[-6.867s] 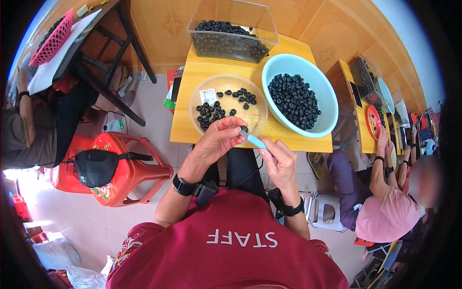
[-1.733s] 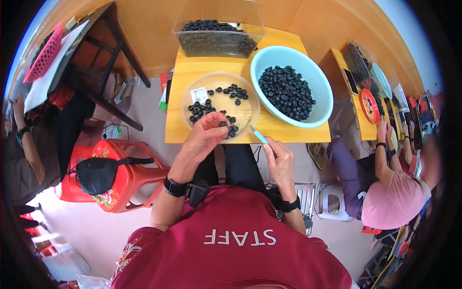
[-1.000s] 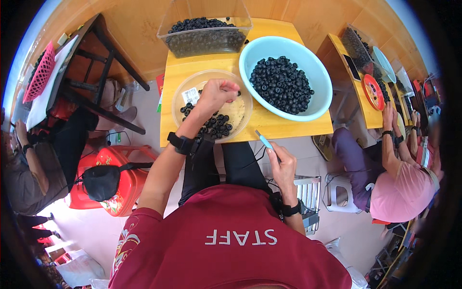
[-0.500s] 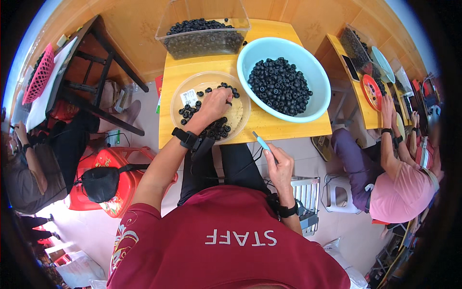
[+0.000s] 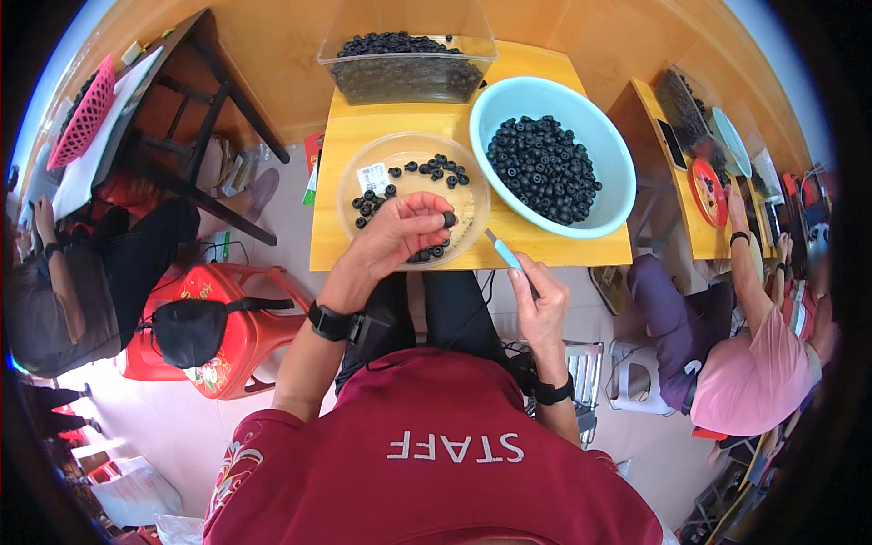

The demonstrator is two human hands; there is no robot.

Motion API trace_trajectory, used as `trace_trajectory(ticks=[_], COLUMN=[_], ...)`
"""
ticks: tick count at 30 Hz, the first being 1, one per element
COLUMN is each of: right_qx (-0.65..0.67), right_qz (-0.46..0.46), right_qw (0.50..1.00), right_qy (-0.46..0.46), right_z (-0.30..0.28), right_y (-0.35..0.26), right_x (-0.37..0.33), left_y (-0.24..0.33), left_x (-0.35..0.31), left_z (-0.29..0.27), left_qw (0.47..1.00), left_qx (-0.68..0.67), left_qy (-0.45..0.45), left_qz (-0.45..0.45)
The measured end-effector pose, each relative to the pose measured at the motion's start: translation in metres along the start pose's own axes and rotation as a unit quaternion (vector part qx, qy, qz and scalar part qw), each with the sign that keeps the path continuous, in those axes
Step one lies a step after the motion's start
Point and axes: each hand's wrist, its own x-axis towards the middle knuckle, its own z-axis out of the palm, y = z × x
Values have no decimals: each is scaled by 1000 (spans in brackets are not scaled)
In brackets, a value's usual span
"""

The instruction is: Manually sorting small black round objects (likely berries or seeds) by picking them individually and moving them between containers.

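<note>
Left hand point(image 5: 400, 234): thumb and forefinger pinched one small round black piece point(image 5: 449, 219), held over the four o'clock side of a clear round tray point(image 5: 431, 145). Right hand point(image 5: 542, 298): fingers were wrapped about a small knife point(image 5: 505, 255) with a light-blue handle, its blade pointing between ten and eleven o'clock; the tip stood apart from the piece.

Tray: lay at eight o'clock from the middle of a yellow table point(image 5: 381, 118); held more black pieces, loose at nine o'clock, between twelve and two, and near six, plus a white label point(image 5: 372, 176).

Basin point(image 5: 614, 168): pale blue, at three o'clock on the table, heaped with black pieces. Box point(image 5: 418, 20): clear, rectangular, at eleven o'clock, part filled with like pieces.

Beyond the table: red stool point(image 5: 263, 327) at eight o'clock, black bag point(image 5: 189, 331) upon it; person in a pink shirt point(image 5: 758, 372) at four.
</note>
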Motion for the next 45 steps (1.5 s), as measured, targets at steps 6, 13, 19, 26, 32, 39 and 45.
trace_trajectory(ticks=[6,13,19,26,32,39,45], right_qx=[-30,-62,-76,-68,-86,-73,-73], right_qz=[-98,-113,-113,-120,-80,-51,-40], right_qw=[994,991,990,990,993,996,997], right_qy=[-28,-43,-42,-40,26,9,6], right_z=[9,12,12,13,6,5,7], right_y=[-25,-29,-29,-26,10,8,11], right_x=[11,12,12,12,18,6,0], left_y=[-16,-19,-21,-20,-11,-12,-14], left_x=[-15,-17,-19,-22,-36,-28,-27], left_z=[2,4,3,4,19,16,15], left_qw=[996,994,993,992,986,986,987], left_qx=[-83,-93,-102,-113,-107,-151,-153], left_qy=[-40,-44,-46,-54,-129,-75,-40], left_qz=[17,24,24,21,9,13,13])
